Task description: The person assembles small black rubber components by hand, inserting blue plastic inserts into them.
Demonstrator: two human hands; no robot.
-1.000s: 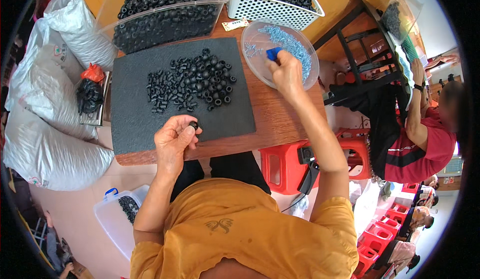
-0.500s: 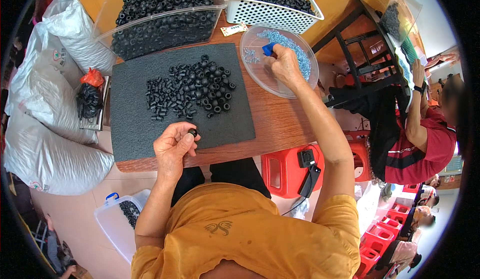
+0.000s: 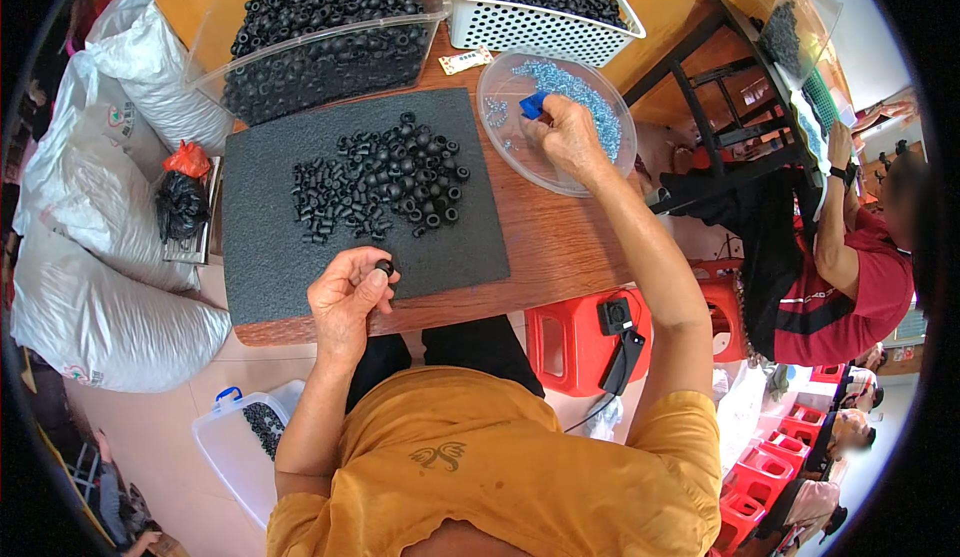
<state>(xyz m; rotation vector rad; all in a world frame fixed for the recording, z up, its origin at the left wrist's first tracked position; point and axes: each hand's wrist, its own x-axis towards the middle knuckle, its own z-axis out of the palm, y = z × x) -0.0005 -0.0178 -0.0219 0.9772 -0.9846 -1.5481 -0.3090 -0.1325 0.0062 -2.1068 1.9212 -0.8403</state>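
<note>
On our wooden table [image 3: 545, 232] lay a dark mat [image 3: 455, 254] bearing black parts [image 3: 405, 172]. Our left hand [image 3: 343, 300] pinched a black piece [image 3: 385, 267] over the mat; our right hand [image 3: 572, 142] grasped a blue tool [image 3: 533, 106] above a dish [image 3: 532, 169] of blue beads [image 3: 575, 89].

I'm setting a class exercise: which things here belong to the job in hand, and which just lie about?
In the job:
left hand, holding a small black part
right hand, holding a blue piece over the round clear tray of bluish bits
black parts on the dark mat

Apparently just lying about:
small card
white sacks
black bag
red stool
</note>
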